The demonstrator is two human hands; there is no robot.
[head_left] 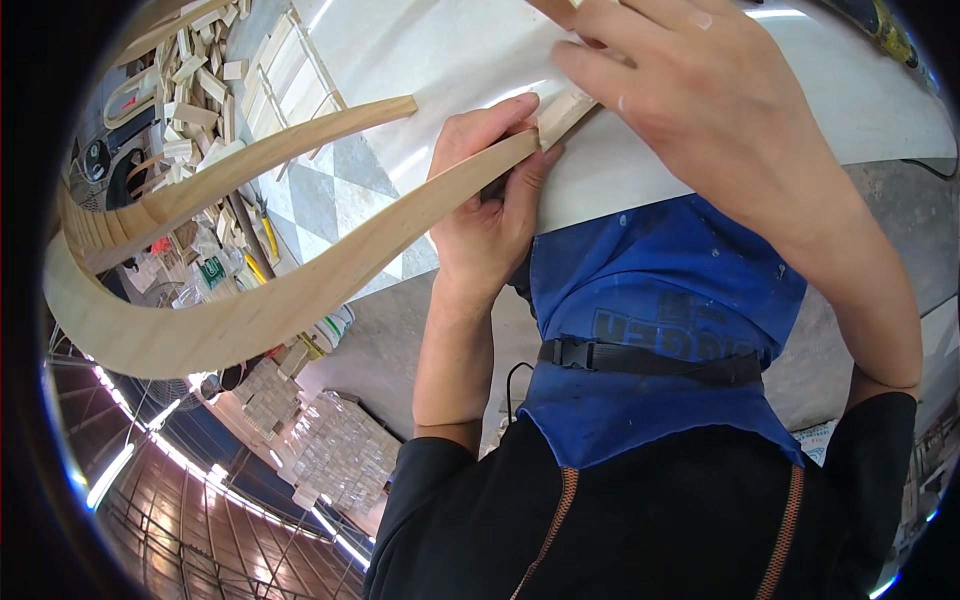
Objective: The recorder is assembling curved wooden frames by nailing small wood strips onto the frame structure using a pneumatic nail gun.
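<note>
A long pale wooden piece, bent into a U [250,318], sweeps out to the left, its other arm ending free above the white tabletop. My left hand [485,190] is closed round the near end of it, thumb and fingers on either side. At that grip the end meets a short straight wooden bar [567,118], which runs up beneath my right hand. My right hand [690,95] is above and to the right, fingers curled. A brown strip shows beyond its fingertips; what it holds is mostly hidden.
The white tabletop [620,185] curves in front of my blue apron [665,290]. Many loose wood blocks [195,110] lie heaped at the far left, near light wooden slats [290,85]. Wrapped stacks [340,450] stand lower left. A yellow-and-black tool [890,35] is at the upper right.
</note>
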